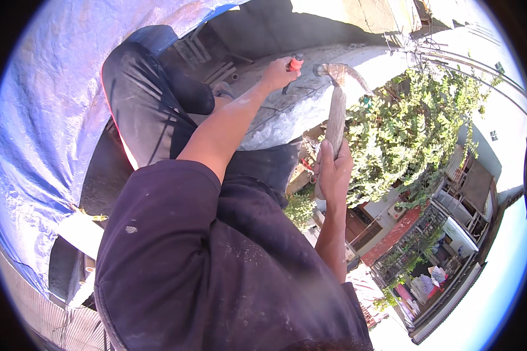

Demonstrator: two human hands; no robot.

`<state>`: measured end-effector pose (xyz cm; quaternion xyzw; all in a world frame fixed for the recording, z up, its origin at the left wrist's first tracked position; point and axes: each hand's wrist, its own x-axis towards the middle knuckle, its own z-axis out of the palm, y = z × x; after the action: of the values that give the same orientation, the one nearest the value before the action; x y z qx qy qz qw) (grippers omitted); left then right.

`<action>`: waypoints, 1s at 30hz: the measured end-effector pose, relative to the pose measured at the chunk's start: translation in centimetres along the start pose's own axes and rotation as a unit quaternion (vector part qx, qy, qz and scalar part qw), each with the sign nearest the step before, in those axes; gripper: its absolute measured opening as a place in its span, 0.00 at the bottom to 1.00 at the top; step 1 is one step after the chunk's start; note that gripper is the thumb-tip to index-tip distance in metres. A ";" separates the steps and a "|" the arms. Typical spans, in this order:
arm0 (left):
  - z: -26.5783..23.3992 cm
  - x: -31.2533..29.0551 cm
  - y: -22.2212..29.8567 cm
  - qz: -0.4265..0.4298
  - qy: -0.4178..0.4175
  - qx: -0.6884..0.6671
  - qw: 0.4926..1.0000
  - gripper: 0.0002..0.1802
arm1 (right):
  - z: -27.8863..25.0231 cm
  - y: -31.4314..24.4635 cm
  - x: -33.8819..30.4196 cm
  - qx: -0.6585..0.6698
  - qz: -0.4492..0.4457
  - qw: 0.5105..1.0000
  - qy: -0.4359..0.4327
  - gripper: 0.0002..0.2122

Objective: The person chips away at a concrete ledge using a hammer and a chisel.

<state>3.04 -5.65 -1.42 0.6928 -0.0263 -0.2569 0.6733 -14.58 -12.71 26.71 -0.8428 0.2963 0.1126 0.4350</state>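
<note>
My left hand [278, 74] is closed around a chisel [295, 63] with a red-orange grip. A short dark end shows below the fist, close to the rough grey concrete ledge [269, 120]; whether it touches the surface I cannot tell. On the right, my right hand [335, 169] is wrapped around the wooden handle of a claw hammer [336, 114]. The hammer stands upright, its rusty metal head raised to the right of the chisel and apart from it.
Blue tarpaulin [35, 140] hangs along the left. A leafy green plant [404, 128] grows beyond the ledge on the right, with wires [451, 55] above it. Lower down lies a house with a balcony [416, 251]. Pipe pieces [219, 73] lie behind my bent knee.
</note>
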 end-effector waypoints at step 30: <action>0.6 -3.9 -0.4 0.094 0.041 -0.019 0.995 0.15 | 1.7 -3.6 4.1 -0.413 -0.117 0.903 -0.004 0.17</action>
<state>-0.69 -4.66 -0.55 0.6842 -0.0587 -0.1643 0.7081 -9.03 -11.39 26.29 -0.9750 0.1210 0.1767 0.0586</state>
